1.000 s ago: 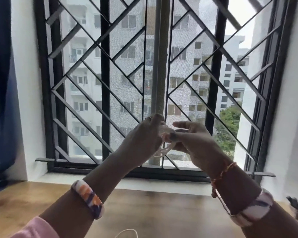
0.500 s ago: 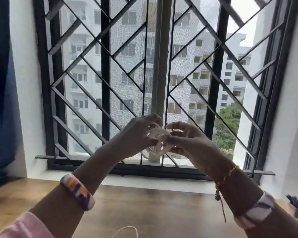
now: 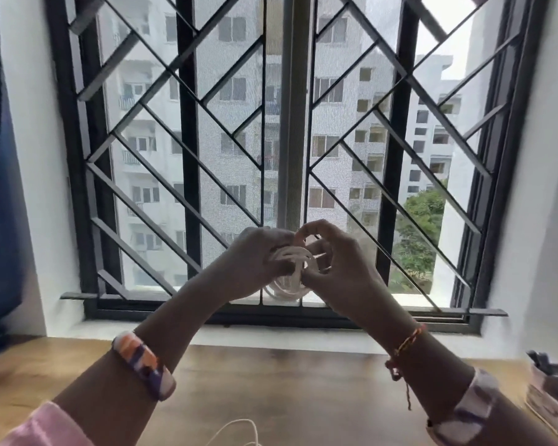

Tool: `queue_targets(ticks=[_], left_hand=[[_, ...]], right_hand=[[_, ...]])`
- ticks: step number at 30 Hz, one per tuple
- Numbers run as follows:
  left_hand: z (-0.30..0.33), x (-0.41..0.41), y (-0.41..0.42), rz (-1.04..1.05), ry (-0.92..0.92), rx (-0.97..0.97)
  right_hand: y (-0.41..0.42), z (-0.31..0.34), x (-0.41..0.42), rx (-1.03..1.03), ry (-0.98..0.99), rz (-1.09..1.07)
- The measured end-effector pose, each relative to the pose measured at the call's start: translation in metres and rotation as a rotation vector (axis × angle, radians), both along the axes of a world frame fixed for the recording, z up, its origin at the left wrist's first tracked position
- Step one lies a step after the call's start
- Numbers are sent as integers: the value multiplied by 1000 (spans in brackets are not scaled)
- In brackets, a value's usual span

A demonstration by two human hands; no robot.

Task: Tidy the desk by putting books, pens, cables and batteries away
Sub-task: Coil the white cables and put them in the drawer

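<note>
Since a second ago your hands have drawn closer together and the white cable (image 3: 292,272) has gathered into a fuller coil between them. Your left hand (image 3: 255,262) curls its fingers round the near side of the coil and holds the loops bunched. Your right hand (image 3: 339,268) pinches the other side, thumb and fingers bent over the strands. Both are raised well above the desk (image 3: 271,397), in front of the window grille (image 3: 187,156). Below your wrists, a loose loop of the same cable (image 3: 239,429) shows at the lower edge, so some length seems not yet wound in. You appear to be coiling the cable before putting it away. Next you probably need to wrap in that slack, keep the loops from springing apart, then secure the end.
</note>
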State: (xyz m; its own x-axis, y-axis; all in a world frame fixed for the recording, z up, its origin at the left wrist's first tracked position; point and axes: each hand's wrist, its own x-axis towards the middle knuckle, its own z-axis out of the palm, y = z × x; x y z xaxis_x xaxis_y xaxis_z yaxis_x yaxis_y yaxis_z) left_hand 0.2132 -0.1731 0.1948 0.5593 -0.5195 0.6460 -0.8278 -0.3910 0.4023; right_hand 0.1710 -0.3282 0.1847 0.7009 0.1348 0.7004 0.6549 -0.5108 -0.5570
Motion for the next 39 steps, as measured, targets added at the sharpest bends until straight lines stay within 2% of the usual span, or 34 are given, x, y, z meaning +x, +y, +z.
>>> queue_targets(ticks=[2,3,5,9,12,14,17,18,24,26,28,31,33,35,37,39], left_hand=[[1,-4,-7,128,-220,-20],[2,-6,-9,157,-265,-32],[0,-6,-9,164,-225,-71],[-7,-2,-8,111,-60,-166],[-10,-1,-10,127,-43,-193],[-12,-2,-10,144,-40,-271],[-11,-7,-13,169,-4,-416],[-11,-8,-15,173,32,-469],[-13,-16,-18,51,365,-658],[-13,-19,-18,9,492,-640],[-15,-17,-17,71,552,-590],[-22,-14,-17,193,540,-502],[-25,-15,-19,200,550,-445],[-26,-15,-21,174,545,-416],[-21,-16,-21,150,488,-394],[-17,-17,-18,153,368,-353]], right_hand=[[5,-8,-1,35,-34,-94],[7,-11,-2,86,0,-84],[10,-15,-3,153,57,-38],[13,-23,2,-104,-173,-118],[15,-32,6,-165,-169,-192],[14,-33,4,38,49,-145],[18,-31,-8,471,607,211],[18,-32,-9,499,638,279],[7,-35,-6,433,480,388],[4,-36,-4,410,455,356],[1,-35,-1,380,370,250],[-7,-34,8,276,71,65],[-8,-32,10,59,-131,66],[-5,-31,13,-89,-239,59],[-5,-28,14,-2,-221,126],[-8,-19,8,237,-102,250]])
